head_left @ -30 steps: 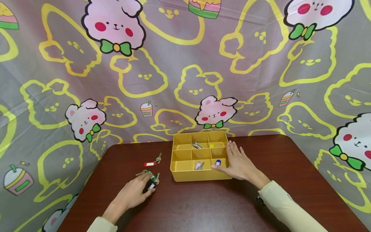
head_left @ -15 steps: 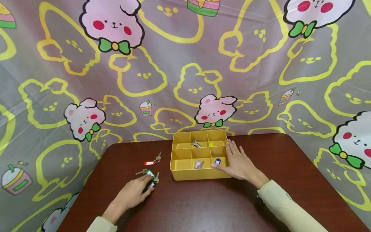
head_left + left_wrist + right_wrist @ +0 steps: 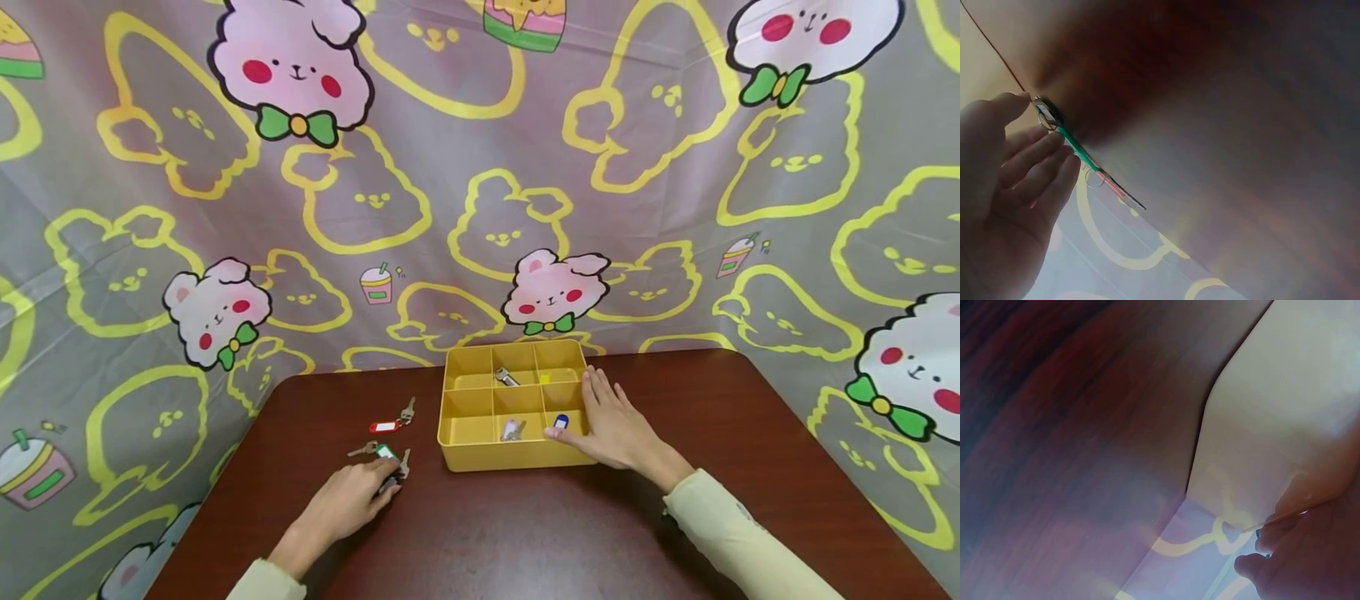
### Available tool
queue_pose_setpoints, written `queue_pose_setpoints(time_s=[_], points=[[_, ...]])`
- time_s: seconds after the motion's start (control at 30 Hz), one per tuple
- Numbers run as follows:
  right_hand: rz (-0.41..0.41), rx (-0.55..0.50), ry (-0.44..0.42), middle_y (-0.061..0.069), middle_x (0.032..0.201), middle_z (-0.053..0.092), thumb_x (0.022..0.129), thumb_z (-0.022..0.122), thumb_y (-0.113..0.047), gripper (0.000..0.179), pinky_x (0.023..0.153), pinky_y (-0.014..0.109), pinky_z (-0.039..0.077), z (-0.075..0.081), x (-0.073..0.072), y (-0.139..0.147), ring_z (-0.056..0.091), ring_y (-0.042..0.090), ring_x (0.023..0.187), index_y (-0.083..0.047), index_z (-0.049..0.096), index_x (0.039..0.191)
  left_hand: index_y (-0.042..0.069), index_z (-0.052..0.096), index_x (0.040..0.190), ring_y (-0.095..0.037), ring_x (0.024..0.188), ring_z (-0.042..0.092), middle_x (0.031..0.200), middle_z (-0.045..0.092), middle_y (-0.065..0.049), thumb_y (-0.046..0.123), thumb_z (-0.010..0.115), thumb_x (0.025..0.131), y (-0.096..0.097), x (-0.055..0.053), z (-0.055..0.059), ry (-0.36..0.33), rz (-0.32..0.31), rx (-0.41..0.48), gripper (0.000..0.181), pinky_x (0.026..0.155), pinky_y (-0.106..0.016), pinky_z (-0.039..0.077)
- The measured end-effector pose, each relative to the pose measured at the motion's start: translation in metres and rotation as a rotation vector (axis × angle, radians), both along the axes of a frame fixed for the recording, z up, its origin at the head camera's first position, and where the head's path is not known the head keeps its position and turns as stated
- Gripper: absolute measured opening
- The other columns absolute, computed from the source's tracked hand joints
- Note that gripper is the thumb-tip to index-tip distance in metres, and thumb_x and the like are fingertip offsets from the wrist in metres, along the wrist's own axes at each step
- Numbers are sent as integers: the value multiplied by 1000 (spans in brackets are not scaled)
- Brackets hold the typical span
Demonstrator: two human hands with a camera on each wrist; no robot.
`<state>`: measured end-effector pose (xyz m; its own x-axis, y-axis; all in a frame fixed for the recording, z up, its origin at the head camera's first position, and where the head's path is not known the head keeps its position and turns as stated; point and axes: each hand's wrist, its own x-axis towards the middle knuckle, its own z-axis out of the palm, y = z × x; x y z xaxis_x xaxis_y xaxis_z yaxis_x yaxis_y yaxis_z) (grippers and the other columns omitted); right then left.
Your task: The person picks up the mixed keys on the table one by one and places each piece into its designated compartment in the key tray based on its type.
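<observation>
Left hand (image 3: 347, 502) in head view sits at 7 o'clock of the yellow tray (image 3: 480, 456), fingers curled over the green-tagged key bunch (image 3: 390, 457) on the dark counter (image 3: 525, 533), fingertips on it. Red-tagged key (image 3: 386, 426) lies just beyond at 12 o'clock of that hand, apart from it. Right hand (image 3: 617, 427) lies flat w/ fingers straight along the tray's right wall, thumb tip beside the blue tag (image 3: 561, 422) in the near-right compartment. Silver key (image 3: 507, 377) is in the far-middle compartment, another metal piece (image 3: 513, 430) in the near-middle, small yellow bit (image 3: 545, 378) in far-right. Cartoon-print curtain (image 3: 480, 208) hangs behind.

Left wrist view: left hand (image 3: 1004, 194) at 9 o'clock, fingers (image 3: 1041, 156) bent, tips touching the green tag and key ring (image 3: 1075, 147) on the counter (image 3: 1222, 112); whether it's actually pinched, can't tell.

Right wrist view: right hand (image 3: 1310, 556) at 5 o'clock, blurred, against the tray wall (image 3: 1285, 406); counter (image 3: 1072, 437) fills the left.
</observation>
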<state>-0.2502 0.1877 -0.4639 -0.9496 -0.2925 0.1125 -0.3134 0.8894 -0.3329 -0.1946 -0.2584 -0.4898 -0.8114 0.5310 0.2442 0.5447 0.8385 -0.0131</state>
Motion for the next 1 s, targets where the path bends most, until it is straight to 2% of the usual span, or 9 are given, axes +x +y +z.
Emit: queue_pose_setpoints(time_s=[0.4,0.63,1.0], points=[[-4,8,-7,24,176,9,88,48,-88,126,134,59,16,0,-1,-1,10,42,165,5,13,166,14,72,99,-17,68,73,87,76,5,14,84,88,1,-2,1,104,-67,-18,16,54,-33,55],[-1,10,-5,25,176,11,89,48,-88,126,134,59,17,3,-1,-1,10,41,165,5,13,166,20,67,86,-17,65,71,76,73,6,14,85,87,3,-5,2,120,-60,-21,19,52,-33,53],[-8,1,-4,25,176,12,88,48,-88,126,133,58,18,0,0,0,11,41,165,5,13,166,22,69,79,-19,65,70,71,70,6,18,87,85,6,-6,3,141,-58,-39,20,54,-36,55]])
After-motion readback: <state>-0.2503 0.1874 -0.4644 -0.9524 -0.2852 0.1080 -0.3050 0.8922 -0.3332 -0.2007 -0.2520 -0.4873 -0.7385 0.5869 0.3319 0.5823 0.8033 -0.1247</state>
